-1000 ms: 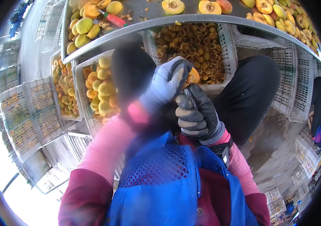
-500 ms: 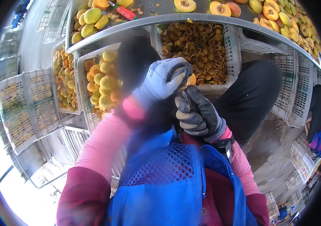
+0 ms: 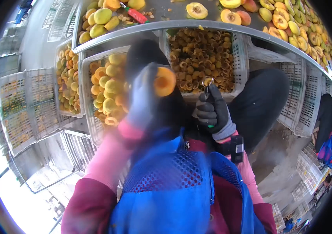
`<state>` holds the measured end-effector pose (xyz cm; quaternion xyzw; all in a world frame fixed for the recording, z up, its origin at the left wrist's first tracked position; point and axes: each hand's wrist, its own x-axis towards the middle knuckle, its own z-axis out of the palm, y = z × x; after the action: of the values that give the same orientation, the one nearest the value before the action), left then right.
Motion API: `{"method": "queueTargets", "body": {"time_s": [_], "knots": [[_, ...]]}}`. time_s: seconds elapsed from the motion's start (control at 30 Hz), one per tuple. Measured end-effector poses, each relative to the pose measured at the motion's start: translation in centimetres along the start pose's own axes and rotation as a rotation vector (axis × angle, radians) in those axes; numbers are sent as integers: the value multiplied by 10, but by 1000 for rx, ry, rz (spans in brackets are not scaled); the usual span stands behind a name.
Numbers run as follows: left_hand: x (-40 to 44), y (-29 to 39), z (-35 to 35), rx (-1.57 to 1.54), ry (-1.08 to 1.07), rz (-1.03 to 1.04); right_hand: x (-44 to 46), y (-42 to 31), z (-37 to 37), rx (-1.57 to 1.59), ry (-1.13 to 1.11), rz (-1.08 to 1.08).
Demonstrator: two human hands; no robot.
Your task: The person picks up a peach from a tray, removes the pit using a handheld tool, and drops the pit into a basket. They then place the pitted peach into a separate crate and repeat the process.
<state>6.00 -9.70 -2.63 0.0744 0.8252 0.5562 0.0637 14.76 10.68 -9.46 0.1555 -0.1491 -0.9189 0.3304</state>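
Note:
A hollowed peach half [image 3: 164, 81] is in my left hand [image 3: 142, 95], cut face towards me. Motion blurs this gloved hand, which is near a crate of yellow peach halves [image 3: 113, 84]. My right hand [image 3: 214, 111], in a dark grey glove, is closed round a pitting tool with a metal loop [image 3: 207, 81] at its top. A bit of green handle shows below the fingers. Beyond the tool stands a crate full of brown, cup-shaped scooped-out pieces [image 3: 201, 58].
A metal table edge [image 3: 173, 25] curves across the top. On the table lie a red-handled knife [image 3: 136, 15], cut peach halves [image 3: 197, 10] and a large heap of halves [image 3: 290, 23]. White plastic crates [image 3: 31, 105] stand at the left, others [image 3: 290, 93] at the right.
My hands have come apart. The left has moved left and down with the peach half, its hollow now visible. The loop of the tool in my right hand is now free of the fruit.

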Motion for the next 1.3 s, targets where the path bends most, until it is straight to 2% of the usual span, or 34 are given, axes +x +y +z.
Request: {"method": "queueTargets", "body": {"time_s": [0.03, 0.1, 0.2, 0.23, 0.27, 0.33, 0.37, 0.4, 0.47, 0.5, 0.6, 0.63, 0.67, 0.73, 0.77, 0.87, 0.93, 0.97, 1.0, 1.03, 1.17, 1.3], "knots": [[-5, 6, -22, 254, 38, 182, 4, 1, 5, -60, 38, 1], [-21, -17, -64, 614, 84, 247, 0, 6, 21, -177, 123, -16], [-71, -81, -116, 1053, -70, 33, 1, 5, 26, -265, 175, -53], [-79, -80, -126, 1126, -160, 74, 0, 4, 26, -245, 232, -61], [-70, -72, -122, 1109, -72, -314, -1, 7, 38, -294, 261, -94], [-35, -53, -113, 956, 142, -180, -1, 20, 80, -380, 326, -150], [-10, -30, -98, 811, 178, -183, -2, 24, 90, -483, 225, -189], [20, -3, -76, 664, 213, -183, 4, 21, 88, -474, 312, -162], [75, 36, -29, 618, 162, 187, 17, 9, 75, -456, 479, -123], [102, 46, -7, 614, 115, 210, 18, 1, 67, -447, 520, -82], [180, 56, 53, 744, 25, 288, 4, -2, 77, -539, 399, -117], [202, 45, 70, 887, -60, 268, 3, 0, 75, -657, 523, -234], [220, 37, 85, 1027, -145, 259, 5, -5, 74, -644, 621, -263], [238, 37, 96, 817, -361, 242, 10, -15, 73, -608, 815, -314], [243, 38, 99, 712, -467, 226, 8, -17, 71, -685, 811, -397], [197, 68, 92, 200, -338, 235, 3, -22, 74, -947, 742, -676], [154, 84, 91, -303, -366, 23, 5, -18, 97, -1045, 620, -835], [138, 87, 93, -185, -306, 13, 6, -16, 104, -1037, 557, -877], [123, 83, 93, -374, -318, -132, 7, -14, 110, -1028, 492, -916], [114, 66, 95, -257, -291, 45, 16, -18, 107, -1157, 434, -974], [87, 63, 88, -51, -210, 85, 18, -12, 103, -1645, 490, -1127], [75, 63, 89, -211, -222, 117, 14, -7, 91, -1827, 565, -1082]]}}
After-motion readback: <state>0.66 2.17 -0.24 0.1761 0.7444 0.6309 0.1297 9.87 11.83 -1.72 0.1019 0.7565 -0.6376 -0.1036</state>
